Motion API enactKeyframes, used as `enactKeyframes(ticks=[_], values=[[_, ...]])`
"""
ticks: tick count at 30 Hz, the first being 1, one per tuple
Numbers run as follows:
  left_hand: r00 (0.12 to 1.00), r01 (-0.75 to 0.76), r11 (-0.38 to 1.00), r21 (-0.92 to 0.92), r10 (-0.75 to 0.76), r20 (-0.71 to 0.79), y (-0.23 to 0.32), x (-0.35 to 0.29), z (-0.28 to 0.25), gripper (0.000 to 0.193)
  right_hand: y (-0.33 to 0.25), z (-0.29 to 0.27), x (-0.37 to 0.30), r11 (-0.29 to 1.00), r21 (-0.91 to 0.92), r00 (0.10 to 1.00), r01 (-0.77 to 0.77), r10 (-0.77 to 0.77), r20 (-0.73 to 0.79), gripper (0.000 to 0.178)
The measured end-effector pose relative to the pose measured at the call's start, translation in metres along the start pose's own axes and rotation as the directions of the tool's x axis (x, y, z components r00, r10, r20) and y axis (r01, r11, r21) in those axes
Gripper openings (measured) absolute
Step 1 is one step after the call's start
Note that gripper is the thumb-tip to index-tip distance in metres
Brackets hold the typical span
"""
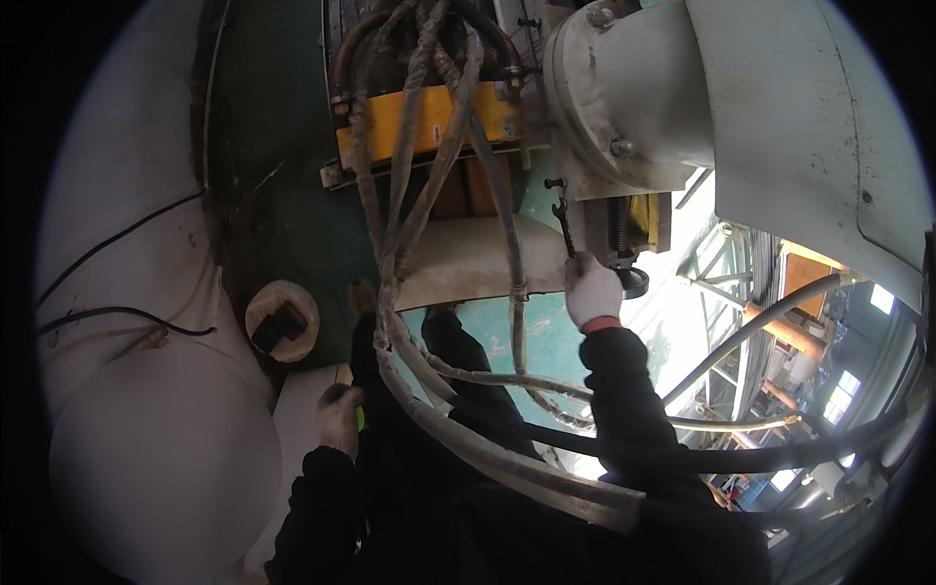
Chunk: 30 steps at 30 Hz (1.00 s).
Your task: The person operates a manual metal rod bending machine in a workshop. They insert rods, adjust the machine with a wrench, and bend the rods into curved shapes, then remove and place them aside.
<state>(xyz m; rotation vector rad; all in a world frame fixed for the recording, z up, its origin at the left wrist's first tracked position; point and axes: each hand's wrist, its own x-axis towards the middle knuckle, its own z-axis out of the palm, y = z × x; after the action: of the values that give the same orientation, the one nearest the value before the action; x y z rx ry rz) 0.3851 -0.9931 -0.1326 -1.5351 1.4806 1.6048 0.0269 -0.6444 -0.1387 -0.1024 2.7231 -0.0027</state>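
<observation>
My right hand (593, 294), in a white glove, is wrapped round the lower end of a wrench (565, 230). The wrench points up and away, its open jaw just below a small bolt (554, 183) on the side of the machine; whether they touch I cannot tell. Down at the left, my left hand (338, 417) is closed, its fingers curled in. Beside it shows a bit of bright green (360, 417); what the hand holds, if anything, is hidden.
Wrapped hoses (390, 273) hang from the machine and loop across in front of my body. A yellow block (409, 125) sits behind them. To the right is a large flanged cylinder (624, 97). A round stool-like pad (283, 317) with dark blocks stands left.
</observation>
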Motion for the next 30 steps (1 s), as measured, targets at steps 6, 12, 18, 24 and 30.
enactKeyframes(ticks=[6, 12, 18, 24, 30], values=[[0.99, -0.135, 0.984, 0.12, 0.128, 0.058, 0.015, 0.002, 0.009, 0.04, -0.017, -0.097, 0.039, 0.963, -0.172, 0.972, 0.208, -0.183, 0.149, 0.031], [0.973, -0.228, 0.962, 0.148, 0.221, 0.06, 0.008, 0.0, 0.016, 0.04, -0.047, -0.116, 0.077, 0.923, -0.296, 0.951, 0.246, -0.171, 0.256, 0.035], [0.916, -0.401, 0.854, 0.331, 0.379, 0.129, -0.011, 0.003, 0.005, 0.038, -0.056, -0.109, 0.1, 0.886, -0.388, 0.939, 0.255, -0.131, 0.318, 0.035], [0.986, -0.165, 0.984, 0.066, 0.164, 0.021, -0.002, 0.002, 0.004, 0.035, -0.045, -0.077, 0.075, 0.895, -0.359, 0.958, 0.264, -0.201, 0.203, 0.033], [0.994, -0.109, 0.993, 0.047, 0.107, 0.03, 0.009, 0.004, 0.011, 0.036, -0.028, 0.052, 0.028, 0.986, -0.161, 0.999, 0.035, -0.032, 0.024, 0.035]])
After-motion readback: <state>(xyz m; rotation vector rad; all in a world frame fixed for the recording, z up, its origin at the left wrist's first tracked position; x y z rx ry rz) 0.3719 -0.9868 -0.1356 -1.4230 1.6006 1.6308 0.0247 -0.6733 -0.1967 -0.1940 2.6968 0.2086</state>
